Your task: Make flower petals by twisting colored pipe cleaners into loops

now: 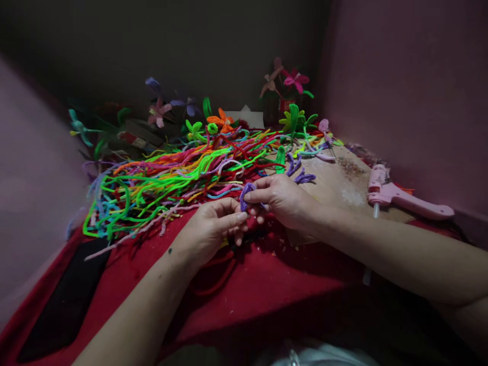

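Note:
Between my fingertips is a purple pipe cleaner (247,195), bent into a petal-like loop. My left hand (219,219) pinches its lower left side with thumb and fingers. From the right, my right hand (284,199) grips the same loop between thumb and forefinger. Both hands are held over the red cloth, just in front of a heap of loose pipe cleaners (163,183) in many colours. Beyond my right hand lie more bent purple pipe cleaners (305,176) and a green looped pipe cleaner (280,159).
A pink hot glue gun (404,198) with a clear glue stick lies at the right on a brown board (335,178). Finished pipe-cleaner flowers, including an orange flower (222,121), stand along the back. A flat black object (64,300) rests on the red cloth (267,295) at the left.

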The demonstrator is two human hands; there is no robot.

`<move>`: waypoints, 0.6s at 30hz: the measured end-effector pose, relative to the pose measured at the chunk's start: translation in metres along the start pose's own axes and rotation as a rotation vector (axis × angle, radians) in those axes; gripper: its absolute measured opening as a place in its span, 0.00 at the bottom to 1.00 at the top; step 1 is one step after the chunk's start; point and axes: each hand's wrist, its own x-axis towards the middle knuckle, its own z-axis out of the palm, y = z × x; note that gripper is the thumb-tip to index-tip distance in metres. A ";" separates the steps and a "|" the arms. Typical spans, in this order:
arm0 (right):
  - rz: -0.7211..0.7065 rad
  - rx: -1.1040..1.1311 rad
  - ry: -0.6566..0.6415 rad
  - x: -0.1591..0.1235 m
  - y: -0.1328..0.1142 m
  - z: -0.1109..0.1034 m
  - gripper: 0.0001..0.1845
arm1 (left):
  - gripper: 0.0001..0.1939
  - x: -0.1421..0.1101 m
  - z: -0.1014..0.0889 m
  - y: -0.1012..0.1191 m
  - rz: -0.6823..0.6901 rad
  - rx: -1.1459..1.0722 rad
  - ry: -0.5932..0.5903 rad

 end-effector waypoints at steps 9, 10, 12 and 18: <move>0.024 -0.029 0.020 -0.002 0.000 0.002 0.06 | 0.08 -0.002 -0.003 0.003 -0.023 0.029 -0.009; 0.019 -0.031 0.017 -0.002 0.000 0.002 0.06 | 0.08 -0.002 -0.003 0.002 -0.031 -0.018 -0.014; 0.017 -0.038 0.006 -0.002 0.000 0.001 0.05 | 0.10 -0.001 -0.001 0.001 -0.027 -0.092 -0.016; -0.022 -0.072 0.000 -0.001 0.001 -0.001 0.04 | 0.07 -0.001 0.000 0.003 -0.021 -0.185 -0.026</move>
